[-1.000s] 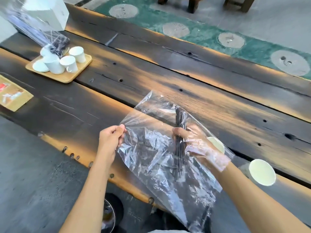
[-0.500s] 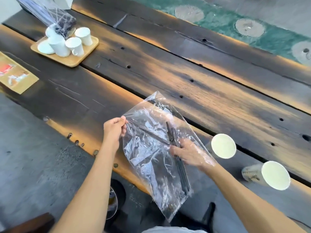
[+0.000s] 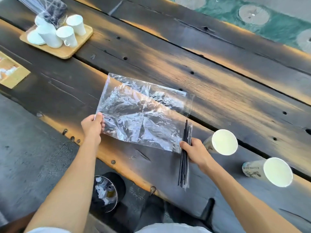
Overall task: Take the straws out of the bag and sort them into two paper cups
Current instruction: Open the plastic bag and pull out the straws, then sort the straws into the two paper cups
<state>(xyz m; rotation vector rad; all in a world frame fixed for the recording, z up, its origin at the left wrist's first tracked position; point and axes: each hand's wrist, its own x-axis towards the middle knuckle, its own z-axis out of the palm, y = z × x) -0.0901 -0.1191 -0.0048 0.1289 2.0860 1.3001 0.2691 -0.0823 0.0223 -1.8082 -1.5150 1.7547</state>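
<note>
The right hand (image 3: pixel 196 153) has its fingers clamped around the middle of a bundle of thin black drinking straws (image 3: pixel 185 158), which stands clear of the crinkled transparent plastic bag (image 3: pixel 143 113) and hangs over the near edge of the dark, weathered wooden plank table (image 3: pixel 218 84). The left hand (image 3: pixel 92 126) pinches the bag's near left corner between thumb and fingers, holding the sheet up flat above the table; it looks empty now. The straws are light, stiff and smooth, so a loose bundle could fan out or slip lengthwise. A firm hold around the middle, as here, seems the safest place, and splitting off half of them will probably want the other hand free of the bag. The bag itself is limp, slippery film that weighs almost nothing and would crumple or drift if dropped carelessly. To the right wait the two white paper cups with printed sides: the nearer cup (image 3: pixel 223 142) just beside the right hand and the farther-right cup (image 3: pixel 276 171) well apart from it, both open-mouthed and empty. Being so light, they may tip when the straws lean on a rim. Their sides carry a dark printed pattern or writing, too small and blurred to read.
</note>
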